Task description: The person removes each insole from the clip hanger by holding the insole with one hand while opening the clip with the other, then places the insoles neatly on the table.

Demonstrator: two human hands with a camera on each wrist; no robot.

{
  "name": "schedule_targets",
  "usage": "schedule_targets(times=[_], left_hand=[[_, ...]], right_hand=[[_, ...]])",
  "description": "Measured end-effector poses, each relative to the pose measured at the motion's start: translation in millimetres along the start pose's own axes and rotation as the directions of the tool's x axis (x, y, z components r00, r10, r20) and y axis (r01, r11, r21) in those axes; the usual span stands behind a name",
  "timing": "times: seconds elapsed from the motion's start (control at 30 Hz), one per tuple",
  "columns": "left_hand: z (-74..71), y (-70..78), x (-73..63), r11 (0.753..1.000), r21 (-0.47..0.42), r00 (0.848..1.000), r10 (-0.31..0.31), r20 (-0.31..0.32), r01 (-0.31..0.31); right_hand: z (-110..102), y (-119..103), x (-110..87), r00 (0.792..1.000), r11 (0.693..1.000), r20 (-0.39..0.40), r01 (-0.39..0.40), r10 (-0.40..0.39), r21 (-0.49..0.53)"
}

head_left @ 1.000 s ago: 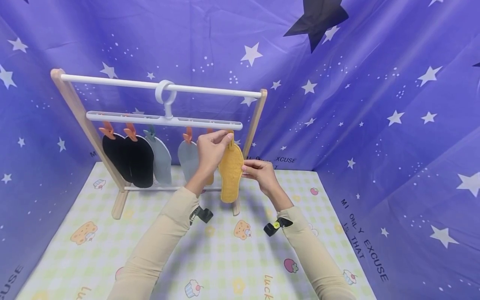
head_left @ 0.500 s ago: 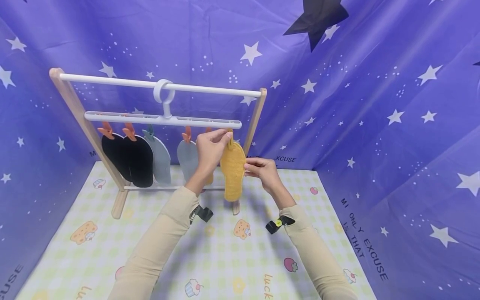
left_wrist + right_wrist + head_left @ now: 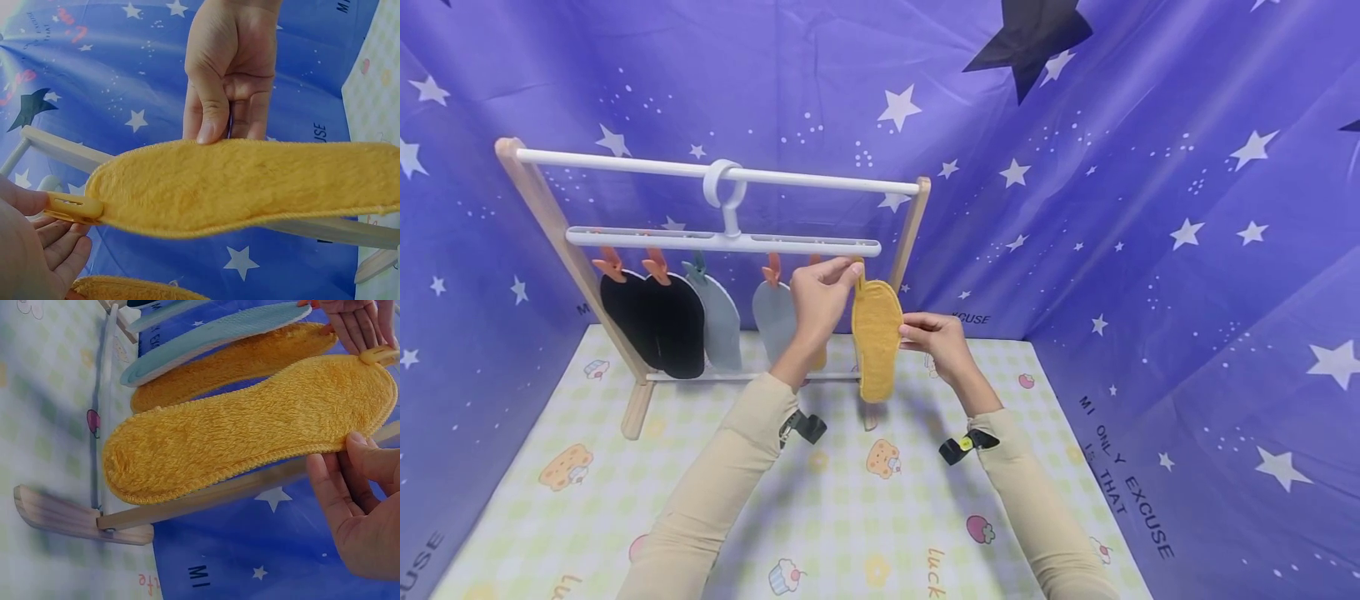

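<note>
A fuzzy yellow insole (image 3: 877,342) hangs toe end up at the right end of the white hanger (image 3: 790,245). My left hand (image 3: 818,304) pinches a yellow clip (image 3: 75,207), whose tip sits on the insole's upper edge. With thumb and fingers, my right hand (image 3: 946,346) pinches the insole's right edge. The right wrist view shows a second yellow insole (image 3: 206,372) behind the first, beside a light blue insole (image 3: 212,344). In the head view, my left hand hides most of that second insole.
Black insoles (image 3: 681,325) and a grey-blue insole (image 3: 718,325) hang from orange and teal clips at the hanger's left. The hanger's hook goes over the white rod (image 3: 625,162) of a wooden stand (image 3: 638,408). A starry purple curtain (image 3: 1112,250) surrounds the checked table (image 3: 827,533).
The yellow insole has swung to the right and turned slightly, with my right hand moving right along with it. My left hand stays at the clip almost unmoved.
</note>
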State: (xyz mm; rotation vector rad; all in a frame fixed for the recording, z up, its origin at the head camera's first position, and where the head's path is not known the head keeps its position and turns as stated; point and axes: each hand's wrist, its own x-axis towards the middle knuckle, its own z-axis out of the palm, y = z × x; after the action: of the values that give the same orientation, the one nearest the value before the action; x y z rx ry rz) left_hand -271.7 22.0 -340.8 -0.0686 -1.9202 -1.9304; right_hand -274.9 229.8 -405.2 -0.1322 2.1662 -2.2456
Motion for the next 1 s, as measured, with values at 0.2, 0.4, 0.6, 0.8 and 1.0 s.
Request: schedule_targets(times=[0.2, 0.4, 0.6, 0.8, 1.0], left_hand=[[-0.5, 0.4, 0.7, 1.0, 0.013, 1.0, 0.013, 0.0, -0.013], [0.0, -0.1, 0.3, 1.0, 0.014, 1.0, 0.014, 0.009, -0.014], [0.6, -1.0, -1.9, 1.0, 0.021, 0.999, 0.004, 0.038, -0.005], [-1.5, -2.2, -4.1, 0.999, 0.037, 0.998, -0.016, 0.065, 0.014], [-3.9, -2.5, -5.6, 1.0, 0.014, 0.996, -0.016, 0.082, 0.015]], right_hand=[[-11.3, -8.2, -1.8, 0.999, 0.999, -0.004, 0.032, -0.032, 0.028], [-24.8, -18.4, -2.5, 0.999, 0.998, -0.032, 0.04, -0.038, 0.051], [-40.4, -22.5, -2.0, 0.998, 0.996, -0.065, 0.029, -0.024, 0.081], [-56.2, -20.0, -2.3, 0.993, 0.992, -0.104, -0.047, 0.059, 0.121], [-71.6, -9.0, -1.9, 0.979, 0.978, -0.11, -0.158, 0.174, 0.139]])
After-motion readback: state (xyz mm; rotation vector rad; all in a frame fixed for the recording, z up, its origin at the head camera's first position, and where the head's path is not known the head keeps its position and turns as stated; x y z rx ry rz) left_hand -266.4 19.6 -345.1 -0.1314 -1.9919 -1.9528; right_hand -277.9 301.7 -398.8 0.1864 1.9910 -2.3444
